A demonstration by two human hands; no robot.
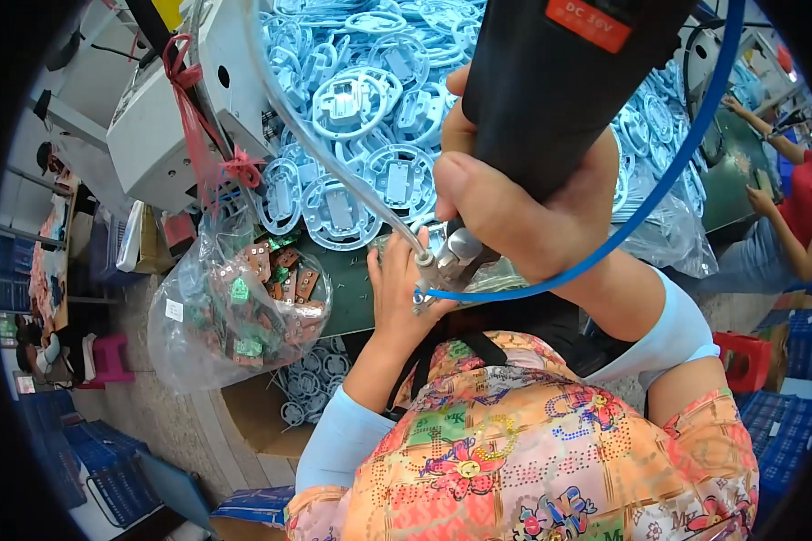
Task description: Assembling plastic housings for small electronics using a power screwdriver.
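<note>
My right hand (537,216) wraps round the thick black body of an electric screwdriver (550,99), tilted with its metal nose (463,245) pointing down to the table. A clear tube (334,167) and a blue hose (645,212) meet at a metal fitting (424,261) beside that nose. Just left of the fitting is my left hand (397,284), fingers reaching forward and curled about a small pale work part at the nose. The screwdriver and fitting hide most of that part. Ahead of both hands lies a heap of light-blue round plastic frames (343,104).
A clear bag of small copper-coloured and green parts (280,288) sits left at the edge of the green table (347,279). Below stands a cardboard box (253,415) with more rings. A white machine (176,135) is at far left; a co-worker in red (803,194) sits right.
</note>
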